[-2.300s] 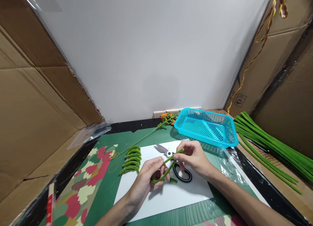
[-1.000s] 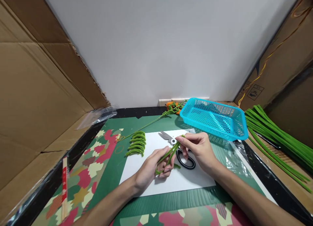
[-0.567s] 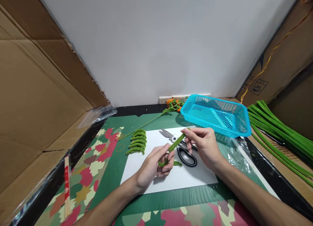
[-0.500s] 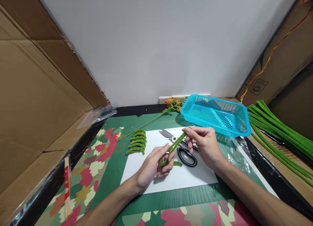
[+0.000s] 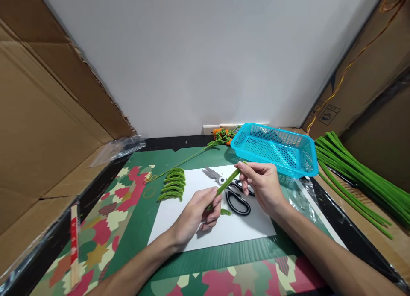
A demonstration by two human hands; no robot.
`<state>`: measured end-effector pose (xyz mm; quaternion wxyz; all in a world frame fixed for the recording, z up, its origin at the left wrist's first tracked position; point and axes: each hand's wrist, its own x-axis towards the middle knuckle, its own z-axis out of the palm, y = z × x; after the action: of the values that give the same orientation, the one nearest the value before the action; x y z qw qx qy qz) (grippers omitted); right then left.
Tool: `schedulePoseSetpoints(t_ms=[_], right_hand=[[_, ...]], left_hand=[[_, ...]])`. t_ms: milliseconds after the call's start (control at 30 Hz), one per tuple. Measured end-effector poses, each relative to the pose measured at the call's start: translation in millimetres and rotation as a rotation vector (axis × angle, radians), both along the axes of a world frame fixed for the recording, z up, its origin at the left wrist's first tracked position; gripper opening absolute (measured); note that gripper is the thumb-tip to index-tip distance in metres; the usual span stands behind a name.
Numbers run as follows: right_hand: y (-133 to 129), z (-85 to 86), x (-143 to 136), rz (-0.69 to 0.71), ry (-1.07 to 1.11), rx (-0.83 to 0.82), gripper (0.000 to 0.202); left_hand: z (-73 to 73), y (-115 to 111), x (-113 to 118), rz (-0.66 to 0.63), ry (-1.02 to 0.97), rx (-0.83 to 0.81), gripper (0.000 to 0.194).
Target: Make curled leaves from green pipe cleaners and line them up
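A green fuzzy stem (image 5: 228, 181) is stretched between my two hands above a white sheet (image 5: 195, 180). My left hand (image 5: 203, 210) pinches its lower end, and my right hand (image 5: 254, 180) pinches the upper end between thumb and forefinger. Black-handled scissors (image 5: 237, 203) lie under and behind the stem, blades pointing up and left. Beside my left hand, a short green piece (image 5: 226, 212) rests on the sheet, partly hidden. Several bent green pieces (image 5: 173, 185) form a row at the sheet's left edge.
A blue basket (image 5: 275, 144) stands behind my right hand. Long green stems (image 5: 361, 172) lie at the right. An orange flower with a long stem (image 5: 221, 133) is at the back. Chopsticks in a red wrapper (image 5: 74, 244) lie at the left, near cardboard walls (image 5: 41, 116).
The whole view has shifted, so things appear slightly further left. Between my hands the green stem's strands look closer together, and its curled lower end is now mostly hidden by my left fingers.
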<state>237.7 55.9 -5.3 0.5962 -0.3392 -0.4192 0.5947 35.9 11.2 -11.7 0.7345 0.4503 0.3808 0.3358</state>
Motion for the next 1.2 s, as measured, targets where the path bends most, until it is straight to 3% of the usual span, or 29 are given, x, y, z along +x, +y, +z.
schedulePoseSetpoints(t_ms=[333,567,833,967,1200], right_hand=[[2.1,4.0,5.6,-0.039,0.040,-0.001,0.032],[2.9,2.1,5.5,-0.044,0.015,-0.006,0.032],[7.3,8.6,16.6,-0.042,0.049,-0.025,0.033],[6.5,11.3,16.9,0.017,0.039,-0.026,0.035],[7.6,9.9,17.2,0.005,0.019,-0.021,0.034]], left_hand=[[2.1,1.2,-1.2,0.027,-0.099,-0.074,0.039],[3.3,-1.8,1.5,0.069,0.084,0.078,0.041],[7.7,-1.4,4.0,0.145,0.087,0.064,0.054],[8.8,-1.7,4.8,0.136,0.056,0.048,0.056],[2.9,-0.8,2.9,0.092,0.089,0.080,0.057]])
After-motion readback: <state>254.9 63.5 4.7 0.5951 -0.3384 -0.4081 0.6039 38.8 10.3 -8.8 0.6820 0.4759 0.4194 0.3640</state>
